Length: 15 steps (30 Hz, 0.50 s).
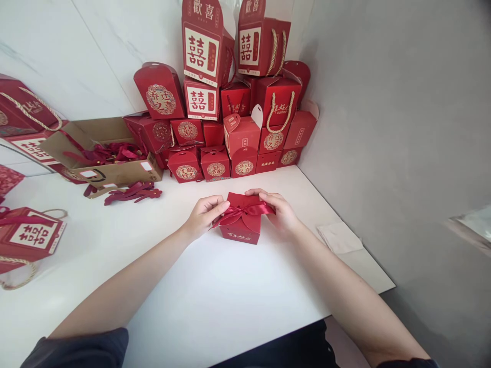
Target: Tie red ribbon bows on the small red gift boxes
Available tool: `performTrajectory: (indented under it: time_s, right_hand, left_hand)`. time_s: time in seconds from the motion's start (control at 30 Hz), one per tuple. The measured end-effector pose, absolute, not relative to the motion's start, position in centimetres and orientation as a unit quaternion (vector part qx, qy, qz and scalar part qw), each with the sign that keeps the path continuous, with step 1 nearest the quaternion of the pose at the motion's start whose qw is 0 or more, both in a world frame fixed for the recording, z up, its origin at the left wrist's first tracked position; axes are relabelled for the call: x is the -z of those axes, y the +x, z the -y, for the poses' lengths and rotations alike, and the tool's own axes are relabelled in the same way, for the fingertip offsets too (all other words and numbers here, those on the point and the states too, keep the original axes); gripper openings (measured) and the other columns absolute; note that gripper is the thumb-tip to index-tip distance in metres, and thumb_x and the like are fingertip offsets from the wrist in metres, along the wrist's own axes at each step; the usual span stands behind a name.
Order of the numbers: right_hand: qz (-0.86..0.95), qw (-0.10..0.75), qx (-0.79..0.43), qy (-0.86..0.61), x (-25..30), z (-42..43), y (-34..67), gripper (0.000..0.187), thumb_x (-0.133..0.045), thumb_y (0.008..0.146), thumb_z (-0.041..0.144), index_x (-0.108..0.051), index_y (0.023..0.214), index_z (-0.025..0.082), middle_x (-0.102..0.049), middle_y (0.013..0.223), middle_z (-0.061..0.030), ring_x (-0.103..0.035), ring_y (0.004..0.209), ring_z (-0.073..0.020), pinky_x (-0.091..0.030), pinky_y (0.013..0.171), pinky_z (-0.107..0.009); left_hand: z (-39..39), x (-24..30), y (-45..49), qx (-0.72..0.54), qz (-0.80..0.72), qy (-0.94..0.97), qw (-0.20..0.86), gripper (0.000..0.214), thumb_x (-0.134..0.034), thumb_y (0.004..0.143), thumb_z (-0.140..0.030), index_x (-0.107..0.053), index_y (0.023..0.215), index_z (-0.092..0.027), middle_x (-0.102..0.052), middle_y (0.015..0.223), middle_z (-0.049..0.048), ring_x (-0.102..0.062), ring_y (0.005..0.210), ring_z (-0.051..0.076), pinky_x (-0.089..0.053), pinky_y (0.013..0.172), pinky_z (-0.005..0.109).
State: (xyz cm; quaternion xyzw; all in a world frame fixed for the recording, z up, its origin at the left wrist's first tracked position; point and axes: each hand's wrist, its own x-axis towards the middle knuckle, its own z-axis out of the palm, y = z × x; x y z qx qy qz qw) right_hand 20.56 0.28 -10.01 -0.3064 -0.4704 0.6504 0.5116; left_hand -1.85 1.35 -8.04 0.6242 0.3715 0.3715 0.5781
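A small red gift box (241, 232) with gold lettering stands upright on the white table in front of me. Across its folded top lies a shiny red ribbon (251, 208), looped near the middle. My left hand (207, 213) pinches the ribbon between thumb and fingers at the box's left side. On the other side, my right hand (280, 210) has its fingers curled around the ribbon's right part, close to the box's back corner. Some of the right fingertips are hidden behind the ribbon and box.
Stacked red gift boxes (243, 138) line the back wall. Left of them, an open cardboard box (118, 176) holds dark red ribbons, with a ribbon bundle (134, 193) before it. More red boxes (30, 235) lie far left. A whitish sheet (341, 237) rests near the table's right edge.
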Motion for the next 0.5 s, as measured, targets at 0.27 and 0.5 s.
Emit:
performTrajectory:
  time_s: [0.27, 0.5]
  right_hand:
    - [0.604, 0.455, -0.432, -0.491, 8.1, 0.1, 22.5, 0.035, -0.057, 0.087, 0.055, -0.056, 0.083, 0.021, -0.061, 0.079, -0.0001, -0.057, 0.074, -0.0155, -0.044, 0.073, -0.029]
    - [0.58, 0.463, -0.525, -0.417, 7.4, 0.4, 22.3, 0.035, -0.063, 0.083, 0.054, -0.049, 0.084, 0.022, -0.061, 0.065, 0.0019, -0.055, 0.055, -0.013, -0.044, 0.058, -0.028]
  left_hand:
    - [-1.7, 6.7, -2.7, -0.32, -0.415, 0.683, 0.509, 0.045, -0.07, 0.08, -0.042, -0.041, 0.058, -0.015, -0.044, 0.048, -0.0057, -0.038, 0.044, 0.004, -0.025, 0.043, 0.017]
    - [-1.5, 5.8, -2.6, -0.294, -0.446, 0.691, 0.488, 0.049, -0.067, 0.081, -0.044, -0.038, 0.052, -0.017, -0.043, 0.036, -0.0058, -0.039, 0.033, 0.005, -0.027, 0.037, 0.017]
